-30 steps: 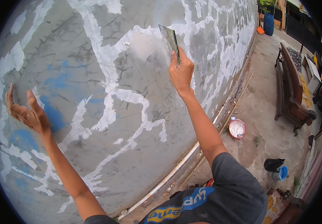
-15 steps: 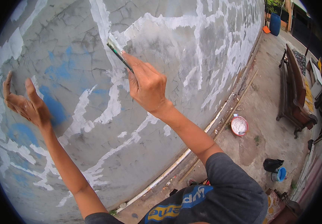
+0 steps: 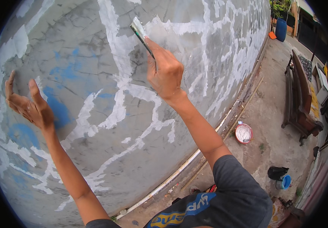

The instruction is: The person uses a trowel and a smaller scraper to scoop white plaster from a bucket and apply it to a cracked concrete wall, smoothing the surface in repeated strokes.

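A grey cracked wall (image 3: 158,152) fills the left and middle of the view, with branching streaks of white filler (image 3: 117,57) and patches of blue. My right hand (image 3: 166,74) is closed around a putty knife (image 3: 140,31) with white paste on its blade. The knife points up and left, next to a wide white streak; whether the blade touches the wall I cannot tell. Over at the left, my left hand (image 3: 31,104) is open with fingers spread, its fingertips at or close to the wall. Nothing is held in it.
Below the wall, a red tub of white paste (image 3: 244,133) stands on the ground. Farther right are a dark wooden bench (image 3: 301,95), a black bag (image 3: 277,173) and a light-blue bucket (image 3: 284,182). A blue barrel (image 3: 281,29) stands far off. A white pipe (image 3: 160,186) edges the wall's base.
My right hand and the putty knife have moved up and to the right across the wall, past the wide white streak. My left hand stays in nearly the same place.
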A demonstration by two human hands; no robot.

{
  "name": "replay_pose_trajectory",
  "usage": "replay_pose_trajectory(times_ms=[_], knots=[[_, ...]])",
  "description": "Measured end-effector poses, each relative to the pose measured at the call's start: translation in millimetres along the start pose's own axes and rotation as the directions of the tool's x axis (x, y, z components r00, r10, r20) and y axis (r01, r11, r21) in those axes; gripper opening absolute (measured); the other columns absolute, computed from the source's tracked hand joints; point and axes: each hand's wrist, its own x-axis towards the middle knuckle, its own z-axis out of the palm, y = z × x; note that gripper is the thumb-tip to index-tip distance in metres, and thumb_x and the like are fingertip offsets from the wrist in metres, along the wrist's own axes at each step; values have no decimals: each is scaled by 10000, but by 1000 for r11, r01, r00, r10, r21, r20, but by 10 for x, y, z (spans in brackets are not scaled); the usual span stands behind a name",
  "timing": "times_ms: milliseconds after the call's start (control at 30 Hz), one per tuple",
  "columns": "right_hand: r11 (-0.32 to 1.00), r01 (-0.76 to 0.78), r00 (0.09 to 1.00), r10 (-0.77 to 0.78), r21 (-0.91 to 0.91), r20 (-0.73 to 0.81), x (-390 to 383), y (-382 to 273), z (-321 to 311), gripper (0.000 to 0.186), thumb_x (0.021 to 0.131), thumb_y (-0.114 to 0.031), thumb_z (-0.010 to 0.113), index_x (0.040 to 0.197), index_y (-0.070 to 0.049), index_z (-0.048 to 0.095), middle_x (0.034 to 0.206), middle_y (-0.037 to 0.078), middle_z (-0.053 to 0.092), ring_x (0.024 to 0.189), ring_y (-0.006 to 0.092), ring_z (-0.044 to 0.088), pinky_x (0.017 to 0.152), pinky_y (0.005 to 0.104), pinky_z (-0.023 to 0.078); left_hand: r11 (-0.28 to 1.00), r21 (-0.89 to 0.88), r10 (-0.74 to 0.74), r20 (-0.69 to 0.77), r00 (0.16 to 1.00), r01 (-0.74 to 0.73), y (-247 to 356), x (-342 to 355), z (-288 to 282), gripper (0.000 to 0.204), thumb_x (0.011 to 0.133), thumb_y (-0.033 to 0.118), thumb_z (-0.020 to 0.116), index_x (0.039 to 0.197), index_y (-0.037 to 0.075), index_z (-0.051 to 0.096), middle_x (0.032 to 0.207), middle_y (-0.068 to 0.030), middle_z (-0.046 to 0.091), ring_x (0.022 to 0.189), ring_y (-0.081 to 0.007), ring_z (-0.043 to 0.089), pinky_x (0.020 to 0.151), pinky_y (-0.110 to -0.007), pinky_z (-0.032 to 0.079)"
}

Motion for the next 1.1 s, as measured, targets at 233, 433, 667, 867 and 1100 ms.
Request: replay_pose_trajectory(times_ms=[233,433,667,867,1100], knots=[[968,24,995,-47,250,87,-54,-9,-217,344,855,10,646,1189,-65,677,1073,114,721,844,259,699,681,324,550,1000,19,-13,-9,1000,14,-113,-47,-18,496,897,411,552,1341,194,507,1388,-63,503,1359,-248,358,1160,-432,219],[996,-21,999,24,-84,39,128,240,-23,446,813,43,647,1244,-71,649,1163,142,690,946,287,696,725,341,563,1000,8,-9,-9,1000,9,19,8,-16,490,917,375,536,1363,178,495,1399,-80,494,1365,-263,353,1158,-438,226],[984,71,981,-98,162,165,-188,-55,-134,380,842,14,649,1212,-70,667,1093,151,702,881,274,699,703,318,551,1000,3,-24,-2,1000,24,-12,-60,13,477,926,352,531,1364,164,505,1401,-91,491,1354,-271,362,1157,-440,233],[977,-177,983,181,118,-22,341,412,-277,224,952,-115,606,1130,-3,682,645,118,609,489,220,506,503,325,409,1000,-5,-17,-19,1000,17,-62,-13,-8,504,895,397,542,1348,180,509,1396,-60,503,1380,-255,346,1178,-430,189],[984,-173,978,175,28,-114,222,156,0,200,940,-101,603,1077,24,679,612,140,585,475,230,513,491,332,403,1000,4,-4,-9,1000,4,30,1,26,492,911,400,530,1357,193,514,1400,-82,496,1365,-263,357,1170,-443,206]])
